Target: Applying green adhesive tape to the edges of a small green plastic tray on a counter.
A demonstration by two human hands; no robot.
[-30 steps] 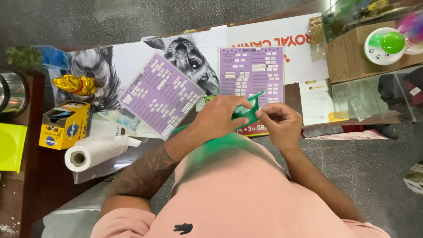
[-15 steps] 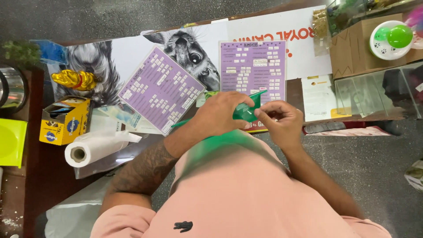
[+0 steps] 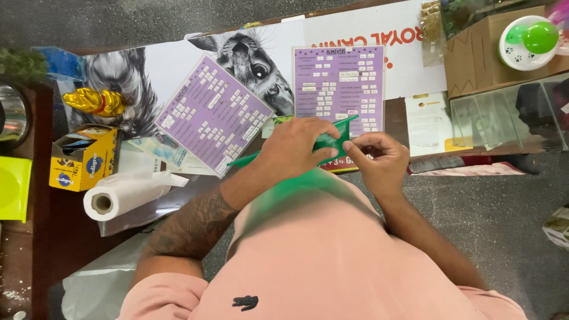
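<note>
My left hand (image 3: 296, 148) and my right hand (image 3: 379, 159) meet over the counter's front edge, both pinching a thin green plastic bag (image 3: 329, 142). The left hand covers most of the bag from above; the right hand's fingertips grip its right edge. A green corner sticks up between the hands and another strip pokes out left of the left wrist. Behind the hands lie two purple laminated sheets, one upright (image 3: 339, 83) and one tilted (image 3: 212, 112).
A roll of clear bags (image 3: 127, 194) and a yellow box (image 3: 83, 157) sit at the left, with a gold foil figure (image 3: 95, 102) behind. A cardboard box (image 3: 492, 53) holding a green-and-white toy (image 3: 528, 40) and a glass case (image 3: 504, 121) stand at the right.
The hands stay together on the green bag, with the fingers shifting slightly along its edge. The view has tilted a little.
</note>
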